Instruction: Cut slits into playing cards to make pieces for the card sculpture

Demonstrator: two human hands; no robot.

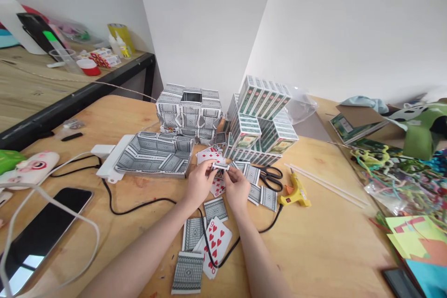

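Note:
A folded playing card (220, 166) is pinched between my two hands over the middle of the table. My left hand (200, 181) grips its left end, and my right hand (237, 189) has the right end. Loose face-up cards (217, 188) lie under my fingers, partly hidden. Grey-backed folded cards (268, 198) rest just right of my right hand. Between my forearms are more cards, among them a nine of hearts (215, 242) crossed by a black cord. Black-handled scissors (271, 178) and a yellow glue gun (296, 192) lie to the right.
A tray built of cards (157, 173) sits on a white power strip (111, 176). Behind stand a card-covered box (190, 114) and stacked card packs (249, 132). Clear glue sticks (328, 185) and pipe cleaners (401, 172) are right; a phone (45, 237) lies left.

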